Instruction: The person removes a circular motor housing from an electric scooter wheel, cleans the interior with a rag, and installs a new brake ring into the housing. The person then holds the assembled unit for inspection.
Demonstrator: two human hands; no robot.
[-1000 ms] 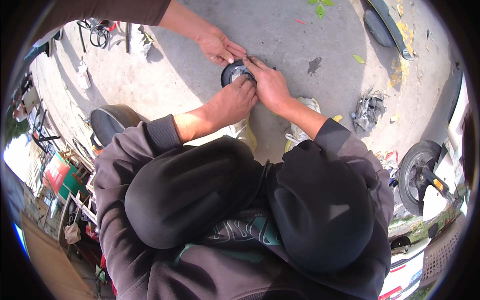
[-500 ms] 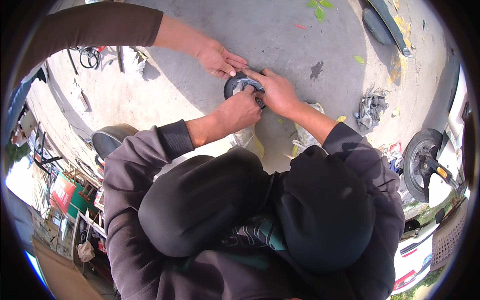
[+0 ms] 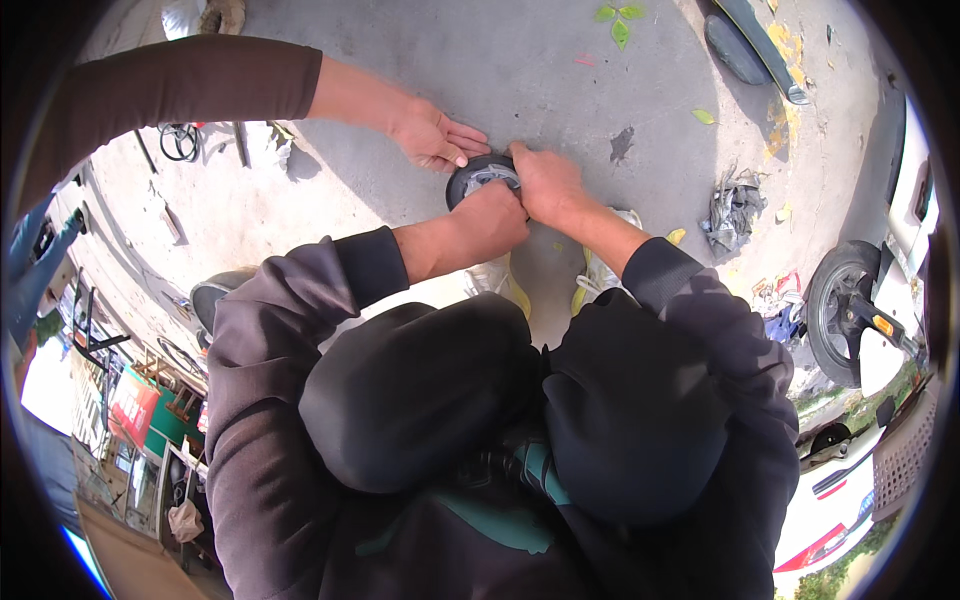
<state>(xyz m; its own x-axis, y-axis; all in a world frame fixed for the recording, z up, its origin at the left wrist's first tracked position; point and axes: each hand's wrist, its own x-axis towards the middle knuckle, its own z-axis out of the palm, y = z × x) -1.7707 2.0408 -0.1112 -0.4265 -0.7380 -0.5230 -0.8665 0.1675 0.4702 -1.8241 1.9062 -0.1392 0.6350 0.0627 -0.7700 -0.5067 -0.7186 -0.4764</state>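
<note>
A small round part point(image 3: 458, 184) with a thick black rim and a grey inside is at ground level ahead of my feet. My left hand point(image 3: 488, 218) is closed and pressed against its near side, knuckles up. Whatever its fingers pinch is hidden beneath them. My right hand point(image 3: 550, 186) grips the right edge of the part, its fingers bent over the rim. From the left reaches another person's hand point(image 3: 436, 136), its fingers stretched out and close to the far left of the rim.
My shoes point(image 3: 490, 278) stand just below the part. A crumpled grey rag point(image 3: 735, 212) lies on the concrete at right, near a vehicle wheel point(image 3: 838, 312). A long dark panel point(image 3: 765, 45) is at the far right; a black coiled cable point(image 3: 180, 142) is at far left.
My left hand has tipped over further, covering more of the part's near side. My right hand's fingers have drawn back toward the right rim. The other person's hand stays beside the part.
</note>
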